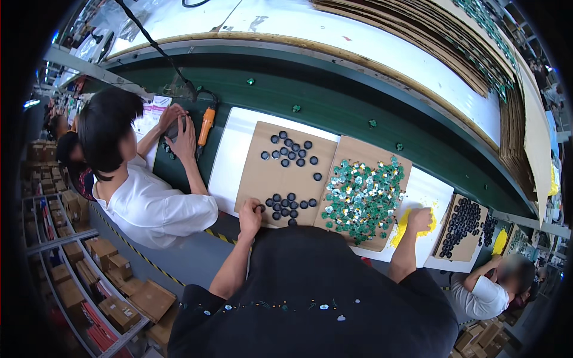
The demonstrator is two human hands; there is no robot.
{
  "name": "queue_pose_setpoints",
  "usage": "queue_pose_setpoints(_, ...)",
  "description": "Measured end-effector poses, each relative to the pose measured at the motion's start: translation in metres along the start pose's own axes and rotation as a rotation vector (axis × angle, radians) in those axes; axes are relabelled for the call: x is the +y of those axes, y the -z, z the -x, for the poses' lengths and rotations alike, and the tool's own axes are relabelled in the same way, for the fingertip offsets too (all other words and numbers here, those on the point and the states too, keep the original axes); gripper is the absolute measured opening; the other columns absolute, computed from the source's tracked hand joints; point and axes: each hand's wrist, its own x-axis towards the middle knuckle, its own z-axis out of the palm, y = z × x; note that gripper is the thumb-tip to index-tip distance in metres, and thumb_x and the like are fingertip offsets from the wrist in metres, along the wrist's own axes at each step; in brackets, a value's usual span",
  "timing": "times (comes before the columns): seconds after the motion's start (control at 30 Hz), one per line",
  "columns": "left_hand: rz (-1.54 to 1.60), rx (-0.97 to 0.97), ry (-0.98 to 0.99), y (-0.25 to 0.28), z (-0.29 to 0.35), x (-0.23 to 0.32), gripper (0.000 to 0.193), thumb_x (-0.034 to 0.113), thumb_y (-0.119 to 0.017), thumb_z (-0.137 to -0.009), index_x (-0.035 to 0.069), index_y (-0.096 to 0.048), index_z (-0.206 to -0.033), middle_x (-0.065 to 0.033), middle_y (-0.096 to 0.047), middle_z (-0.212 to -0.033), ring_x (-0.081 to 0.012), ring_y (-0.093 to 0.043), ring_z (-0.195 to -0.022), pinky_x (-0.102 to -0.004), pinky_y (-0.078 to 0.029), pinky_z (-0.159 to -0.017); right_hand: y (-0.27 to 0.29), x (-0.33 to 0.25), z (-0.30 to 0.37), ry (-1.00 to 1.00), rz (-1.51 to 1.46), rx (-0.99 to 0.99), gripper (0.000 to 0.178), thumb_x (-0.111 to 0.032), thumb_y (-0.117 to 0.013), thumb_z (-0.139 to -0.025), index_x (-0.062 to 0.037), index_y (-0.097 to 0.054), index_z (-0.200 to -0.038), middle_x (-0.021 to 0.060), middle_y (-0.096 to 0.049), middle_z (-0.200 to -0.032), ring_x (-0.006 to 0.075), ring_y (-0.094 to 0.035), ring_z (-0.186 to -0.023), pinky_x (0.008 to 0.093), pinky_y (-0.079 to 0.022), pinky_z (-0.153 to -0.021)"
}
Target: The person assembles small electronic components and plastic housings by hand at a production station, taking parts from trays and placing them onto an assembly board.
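Note:
My left hand (pixel 250 219) is at the near left corner of a brown cardboard sheet (pixel 292 181). Its fingers are closed on a small black round cap (pixel 261 207). To its right lies a cluster of similar black caps (pixel 285 204), and a second group of caps (pixel 290 147) sits farther back on the same sheet. My right hand (pixel 421 220) reaches down into a pile of tiny yellow pieces (pixel 399 230) with its fingers curled together. What those fingertips pinch is hidden. Between my hands, a heap of small green parts (pixel 363 197) covers another cardboard sheet.
A dark green conveyor belt (pixel 334 113) runs behind, carrying scattered green parts. At right stands a cardboard tray (pixel 444 250) of black caps. A co-worker (pixel 152 197) works at left, near an orange electric screwdriver (pixel 206 126); another person (pixel 483 292) sits at right.

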Motion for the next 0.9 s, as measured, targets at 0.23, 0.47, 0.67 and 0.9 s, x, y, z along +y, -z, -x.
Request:
queue_pose_setpoints(0.23,0.05,0.039,0.049,0.003,-0.006,-0.003,0.021,-0.003,-0.06,-0.086,0.002,-0.063,-0.107,-0.0112,-0.06,-0.086,-0.0247,-0.064,-0.075,-0.0354,-0.054,-0.067,0.031,0.004,0.017,-0.007,0.085,-0.237,0.022,-0.02,-0.053,-0.093,-0.0078,-0.063,-0.109,0.0153,-0.066,-0.109,0.0328,-0.061,-0.104,0.049,-0.045,-0.088)
queue_pose_setpoints(0.47,0.822,-0.053,0.271,0.017,-0.008,0.114,0.026,0.004,-0.058,-0.095,0.003,-0.064,-0.121,-0.0107,-0.061,-0.09,-0.0158,-0.063,-0.076,-0.0264,-0.057,-0.07,-0.005,0.016,0.012,0.046,0.21,0.121,0.021,-0.019,-0.055,-0.093,-0.0025,-0.061,-0.104,0.0164,-0.066,-0.102,0.0309,-0.062,-0.095,0.0466,-0.048,-0.083)
queue_pose_setpoints(0.67,1.277,-0.39,0.266,0.039,0.007,0.193,0.036,0.007,-0.056,-0.1,-0.002,-0.055,-0.135,-0.0169,-0.065,-0.109,-0.0221,-0.068,-0.094,-0.0317,-0.058,-0.085,0.053,-0.025,0.049,0.143,-0.68,-0.096,0.013,-0.009,-0.05,-0.094,-0.0032,-0.061,-0.1,0.0125,-0.065,-0.093,0.0263,-0.06,-0.084,0.037,-0.049,-0.081)
queue_pose_setpoints(0.9,1.424,-0.583,0.11,0.041,0.021,0.232,0.038,0.008,-0.055,-0.101,-0.004,-0.051,-0.137,-0.021,-0.063,-0.123,-0.0277,-0.067,-0.109,-0.0378,-0.056,-0.098,0.197,-0.126,0.189,0.785,-1.379,-0.586,0.013,-0.006,-0.056,-0.094,-0.002,-0.061,-0.106,0.0086,-0.056,-0.114,0.0185,-0.05,-0.098,0.0285,-0.043,-0.083)
